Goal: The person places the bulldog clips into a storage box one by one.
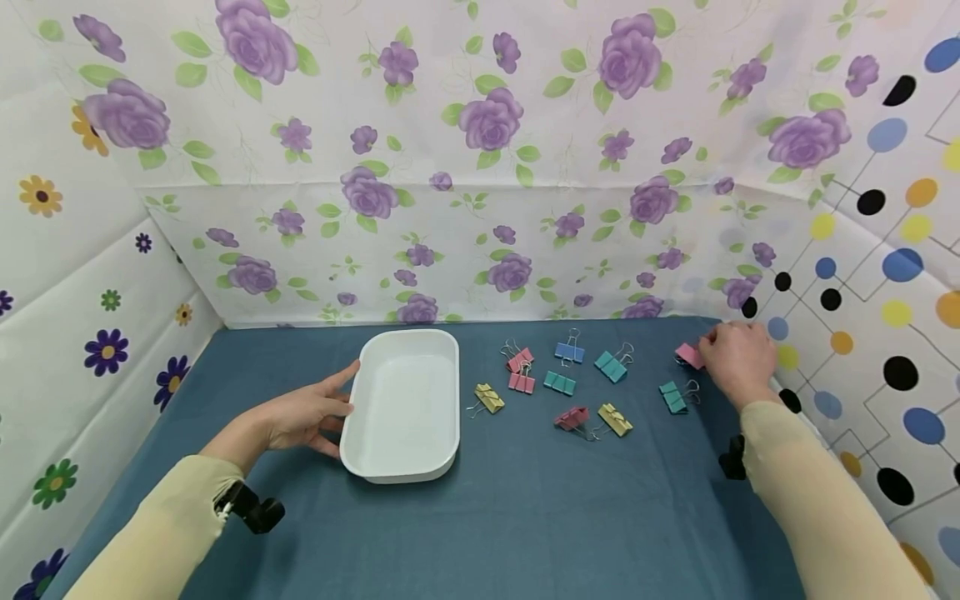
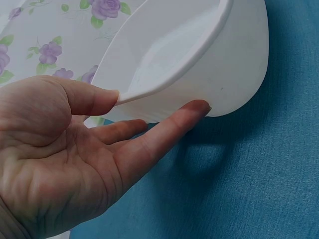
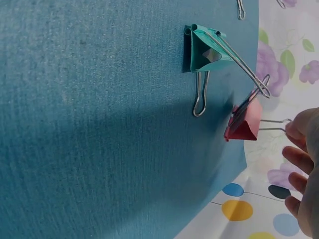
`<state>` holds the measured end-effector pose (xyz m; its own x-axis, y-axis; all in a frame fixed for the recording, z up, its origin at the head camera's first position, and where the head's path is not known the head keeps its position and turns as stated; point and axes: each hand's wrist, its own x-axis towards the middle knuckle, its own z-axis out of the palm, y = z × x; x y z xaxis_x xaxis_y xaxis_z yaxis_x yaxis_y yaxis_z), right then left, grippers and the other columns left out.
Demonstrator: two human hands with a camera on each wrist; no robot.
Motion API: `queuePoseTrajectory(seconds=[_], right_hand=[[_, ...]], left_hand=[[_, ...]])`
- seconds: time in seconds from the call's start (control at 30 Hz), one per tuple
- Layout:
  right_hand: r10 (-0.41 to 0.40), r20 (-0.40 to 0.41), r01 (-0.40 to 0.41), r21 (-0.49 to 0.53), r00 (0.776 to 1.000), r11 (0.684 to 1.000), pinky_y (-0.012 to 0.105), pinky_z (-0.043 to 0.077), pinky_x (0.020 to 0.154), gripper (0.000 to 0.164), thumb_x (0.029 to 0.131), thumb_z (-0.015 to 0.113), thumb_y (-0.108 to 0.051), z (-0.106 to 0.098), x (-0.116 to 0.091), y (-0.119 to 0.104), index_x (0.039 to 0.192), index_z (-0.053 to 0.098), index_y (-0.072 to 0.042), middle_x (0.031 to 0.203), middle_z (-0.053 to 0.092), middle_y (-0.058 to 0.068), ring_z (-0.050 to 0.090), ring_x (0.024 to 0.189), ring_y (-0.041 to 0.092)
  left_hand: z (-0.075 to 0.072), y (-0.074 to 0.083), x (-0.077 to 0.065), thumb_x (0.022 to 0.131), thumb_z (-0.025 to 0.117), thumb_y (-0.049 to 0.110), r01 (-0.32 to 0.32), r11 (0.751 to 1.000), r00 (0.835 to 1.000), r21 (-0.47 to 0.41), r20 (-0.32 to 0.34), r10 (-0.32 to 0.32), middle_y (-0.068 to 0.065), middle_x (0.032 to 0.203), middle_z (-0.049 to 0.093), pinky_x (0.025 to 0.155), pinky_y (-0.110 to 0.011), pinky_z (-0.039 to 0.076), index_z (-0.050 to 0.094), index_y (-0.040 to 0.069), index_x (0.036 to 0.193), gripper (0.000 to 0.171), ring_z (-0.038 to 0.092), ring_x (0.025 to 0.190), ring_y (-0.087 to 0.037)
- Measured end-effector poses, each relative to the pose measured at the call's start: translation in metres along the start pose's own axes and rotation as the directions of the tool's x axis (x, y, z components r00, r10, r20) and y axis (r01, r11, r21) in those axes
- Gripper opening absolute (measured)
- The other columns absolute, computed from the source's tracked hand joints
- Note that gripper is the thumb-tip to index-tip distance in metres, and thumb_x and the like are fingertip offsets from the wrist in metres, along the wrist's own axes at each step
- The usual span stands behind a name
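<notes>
My left hand (image 1: pixel 307 415) is at the left side of a white rectangular tray (image 1: pixel 401 404). Its thumb tip (image 2: pixel 107 101) touches the rim, while extended fingers (image 2: pixel 164 134) rest against the outer wall. Over at the far right, my right hand (image 1: pixel 738 354) pinches a wire handle of a pink binder clip (image 3: pixel 246 119) between thumb and finger. That clip (image 1: pixel 688 357) appears near the back right corner of the cloth. Close by lies a teal binder clip (image 3: pixel 209 52), its two wire handles spread.
Several more clips lie right of the tray, including a blue clip (image 1: pixel 570 352), a yellow clip (image 1: pixel 490 397), a teal clip (image 1: pixel 559 383) and a red clip (image 1: pixel 572 418). Patterned sheets form a back wall (image 1: pixel 450 233) and side walls around the blue cloth (image 1: pixel 517 517).
</notes>
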<state>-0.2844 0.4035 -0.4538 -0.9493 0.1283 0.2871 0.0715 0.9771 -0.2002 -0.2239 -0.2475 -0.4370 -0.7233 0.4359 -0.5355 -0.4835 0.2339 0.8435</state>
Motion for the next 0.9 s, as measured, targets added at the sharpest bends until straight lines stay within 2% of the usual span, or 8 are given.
queuePoseTrajectory(seconds=[0.17,0.6,0.9], right_hand=[[-0.028,-0.023,0.029,0.013,0.999,1.000,0.060,0.035,0.076,0.025,0.089,0.056,-0.020,-0.003,0.000,-0.002,0.071,0.067,-0.007,0.080,0.061,0.014,0.044,0.091,0.042],[-0.078,-0.096,0.082,0.044,0.992,0.996,0.063,0.027,0.082,0.020,0.093,0.055,-0.023,-0.014,0.002,-0.011,0.095,0.063,-0.005,0.116,0.050,0.020,0.036,0.111,0.047],[-0.119,-0.116,0.128,0.073,0.986,0.989,0.062,0.019,0.100,0.015,0.092,0.058,-0.020,-0.030,-0.001,-0.030,0.092,0.064,-0.007,0.127,0.048,0.018,0.032,0.120,0.043]], left_hand=[[-0.001,-0.001,0.001,0.099,0.046,0.013,0.004,1.000,1.000,0.001,-0.001,-0.004,-0.020,0.150,0.014,0.074,-0.056,0.049,-0.004,0.048,0.145,0.076,0.055,0.108,-0.036],[-0.002,0.000,0.000,0.099,0.045,0.015,-0.009,1.000,0.999,0.008,0.040,0.008,-0.022,0.152,0.003,0.075,-0.056,0.049,-0.009,0.046,0.145,0.078,0.053,0.110,-0.036],[-0.003,0.001,0.001,0.099,0.046,0.014,-0.012,1.000,0.999,-0.001,0.046,0.012,-0.019,0.153,0.000,0.075,-0.057,0.049,-0.008,0.047,0.145,0.078,0.054,0.109,-0.037]])
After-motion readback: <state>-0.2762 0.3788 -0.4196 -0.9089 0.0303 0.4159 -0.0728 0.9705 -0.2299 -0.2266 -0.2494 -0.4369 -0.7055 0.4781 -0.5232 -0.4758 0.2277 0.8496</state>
